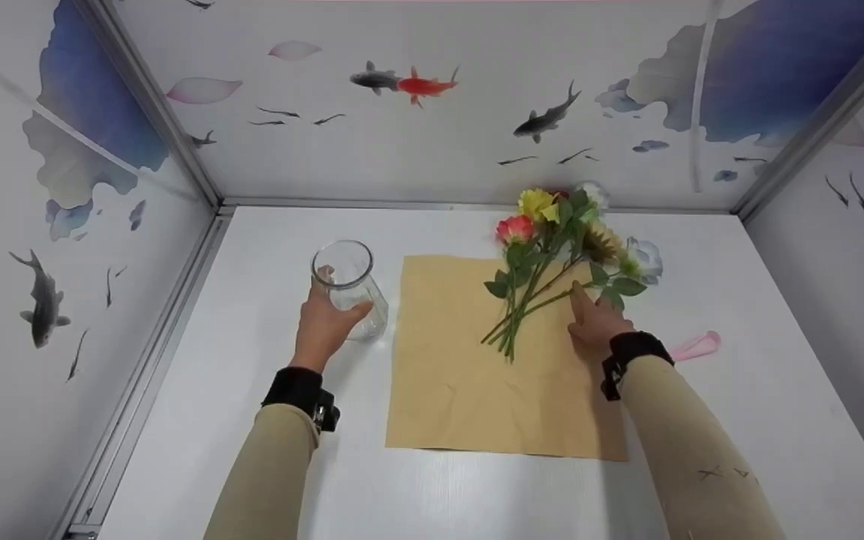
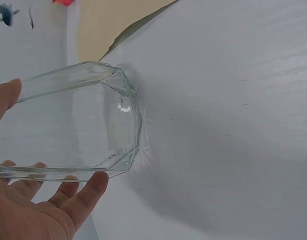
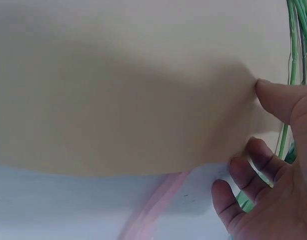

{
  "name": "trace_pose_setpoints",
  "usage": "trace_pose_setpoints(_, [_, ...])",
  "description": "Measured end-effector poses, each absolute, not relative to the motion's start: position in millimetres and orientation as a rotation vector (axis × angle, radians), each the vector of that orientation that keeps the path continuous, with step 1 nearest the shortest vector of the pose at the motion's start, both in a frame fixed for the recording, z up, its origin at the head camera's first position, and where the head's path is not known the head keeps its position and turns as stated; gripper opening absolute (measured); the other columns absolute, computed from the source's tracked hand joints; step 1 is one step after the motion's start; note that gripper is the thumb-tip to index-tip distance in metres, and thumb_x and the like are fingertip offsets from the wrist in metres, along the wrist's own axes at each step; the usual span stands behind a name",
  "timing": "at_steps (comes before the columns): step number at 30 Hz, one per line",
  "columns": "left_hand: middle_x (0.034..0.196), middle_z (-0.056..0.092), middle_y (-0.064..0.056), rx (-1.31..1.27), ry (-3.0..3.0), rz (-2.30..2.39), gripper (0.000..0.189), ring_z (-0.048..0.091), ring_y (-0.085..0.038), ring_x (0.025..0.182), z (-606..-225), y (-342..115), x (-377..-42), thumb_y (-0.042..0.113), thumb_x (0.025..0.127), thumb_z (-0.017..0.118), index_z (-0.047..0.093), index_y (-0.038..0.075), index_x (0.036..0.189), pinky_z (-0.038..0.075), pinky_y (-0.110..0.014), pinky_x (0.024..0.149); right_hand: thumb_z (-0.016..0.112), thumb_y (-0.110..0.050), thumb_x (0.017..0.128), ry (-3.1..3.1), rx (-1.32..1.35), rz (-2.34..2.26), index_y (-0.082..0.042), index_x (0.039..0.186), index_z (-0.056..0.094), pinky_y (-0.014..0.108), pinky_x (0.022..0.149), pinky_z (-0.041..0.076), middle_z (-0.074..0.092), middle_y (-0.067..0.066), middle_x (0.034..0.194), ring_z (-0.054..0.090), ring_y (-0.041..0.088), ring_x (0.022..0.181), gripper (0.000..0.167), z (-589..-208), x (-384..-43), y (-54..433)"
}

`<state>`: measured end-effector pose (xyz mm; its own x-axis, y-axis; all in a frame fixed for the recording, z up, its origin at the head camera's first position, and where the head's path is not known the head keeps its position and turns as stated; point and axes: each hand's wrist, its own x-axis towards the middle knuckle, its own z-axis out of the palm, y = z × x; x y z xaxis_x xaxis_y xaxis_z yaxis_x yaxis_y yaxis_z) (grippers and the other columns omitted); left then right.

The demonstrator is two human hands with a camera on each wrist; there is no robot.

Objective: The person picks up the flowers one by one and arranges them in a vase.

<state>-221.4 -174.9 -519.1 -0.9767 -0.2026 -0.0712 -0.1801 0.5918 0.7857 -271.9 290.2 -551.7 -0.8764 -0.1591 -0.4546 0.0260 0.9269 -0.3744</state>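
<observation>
My left hand (image 1: 325, 322) grips a clear glass vase (image 1: 361, 319), thumb on one side and fingers on the other. In the left wrist view the vase (image 2: 68, 125) has a faceted base, close over the white table. My right hand (image 1: 598, 321) is at the right edge of the brown paper (image 1: 462, 390), beside the lower right of the flower bunch. Its thumb (image 3: 278, 97) lies over the paper and its other fingers are spread near the paper's edge. The bunch of flowers (image 1: 533, 281) lies on the paper, green stems toward me, blooms in red, yellow and white.
A pink ribbon-like strip (image 1: 696, 346) lies on the white table (image 1: 477, 499) right of the paper, partly behind the right wrist. Walls with painted fish (image 1: 413, 82) close off the back and both sides.
</observation>
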Motion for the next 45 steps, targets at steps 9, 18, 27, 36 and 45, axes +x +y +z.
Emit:
trace_pose_setpoints(9, [0.161,0.036,-0.022,0.37,-2.776,-1.379,0.103,0.042,-0.039,0.144,-519.6,-173.7,-221.9,0.038,0.086,0.08,0.018,0.007,0.162,0.037,-0.051,0.116,0.046,-0.027,0.096,2.532,-0.043,-0.518,-0.015,0.164,-0.007,0.077,0.106,0.027,0.001,0.048,0.156,0.015,0.067,0.141,0.087,-554.1,-279.1,292.4])
trace_pose_setpoints(18, [0.161,0.035,-0.023,0.328,-2.769,-1.381,0.104,0.04,-0.039,0.145,-520.5,-175.5,-221.4,0.039,0.086,0.08,0.017,0.006,0.163,0.034,-0.05,0.118,0.046,-0.026,0.095,2.573,-0.085,-0.578,-0.007,0.163,0.01,0.077,0.109,0.02,0.015,0.044,0.156,0.019,0.061,0.143,0.079,-557.9,-275.4,294.1])
trace_pose_setpoints(27, [0.162,0.034,-0.022,0.332,-2.767,-1.374,0.104,0.04,-0.039,0.145,-521.1,-175.5,-220.1,0.039,0.086,0.079,0.016,0.008,0.163,0.034,-0.05,0.118,0.051,-0.027,0.097,2.715,-0.146,-0.637,0.0,0.15,0.033,0.068,0.104,0.035,0.039,0.041,0.143,0.041,0.058,0.129,0.063,-567.0,-269.4,300.1])
trace_pose_setpoints(36, [0.161,0.036,-0.022,0.336,-2.768,-1.368,0.105,0.042,-0.04,0.144,-520.6,-174.2,-216.7,0.039,0.086,0.08,0.015,0.01,0.163,0.036,-0.052,0.116,0.057,-0.025,0.103,2.875,-0.149,-0.732,0.003,0.127,0.047,0.06,0.084,0.044,0.051,0.03,0.115,0.056,0.045,0.097,0.039,-584.4,-263.5,302.2])
trace_pose_setpoints(45, [0.162,0.034,-0.022,0.334,-2.778,-1.373,0.106,0.04,-0.04,0.145,-521.6,-174.6,-212.8,0.038,0.086,0.08,0.015,0.008,0.163,0.035,-0.053,0.117,0.036,-0.008,0.105,2.801,-0.04,-0.951,0.01,0.126,0.052,0.06,0.099,0.043,0.057,0.035,0.126,0.054,0.05,0.12,0.032,-576.2,-262.5,301.1])
